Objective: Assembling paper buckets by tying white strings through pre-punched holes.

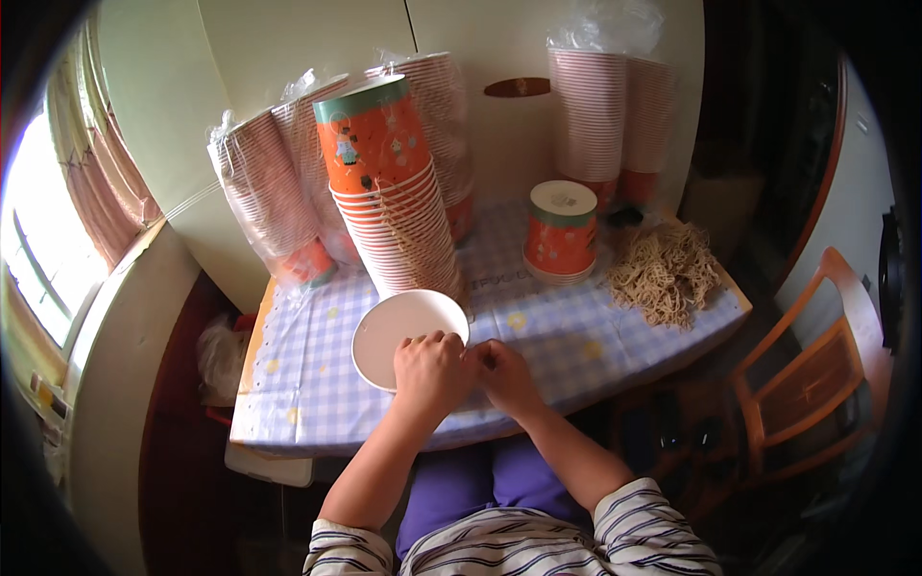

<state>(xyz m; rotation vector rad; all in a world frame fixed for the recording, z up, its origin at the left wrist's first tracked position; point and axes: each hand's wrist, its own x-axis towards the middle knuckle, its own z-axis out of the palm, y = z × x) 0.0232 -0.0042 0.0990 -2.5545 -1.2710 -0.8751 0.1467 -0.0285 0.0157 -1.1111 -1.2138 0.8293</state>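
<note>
A wide, round paper tub with a pale interior (389, 336) sits at the near edge of the table, slightly left of centre, its open mouth tilted toward the person. The left hand (430, 370) lies across the tub's near right rim with its fingers curled inward; whether it truly grips the rim cannot be told. The right hand (504, 376) is just beside it on the right, fingers bent and drawn together by the rim; I cannot tell whether anything thin is pinched there.

Right behind the tub stands a tall, leaning stack of upside-down orange paper tubs with green bands and white rims (392, 206), tan strings (408, 240) hanging down its near side. Farther left, stacks of paper tubs in clear plastic bags (267, 182) line the far edge, and two more bagged stacks (588, 115) stand at the far right. Nearer than those two is a short upside-down stack of orange and green tubs (561, 240), with a tangled heap of tan netted string (666, 276) to its right. A blue-and-white checked tablecloth with yellow flowers (312, 370) covers the table. A brown wooden chair (805, 370) stands to the right, and a bright window (43, 240) is at the left.
</note>
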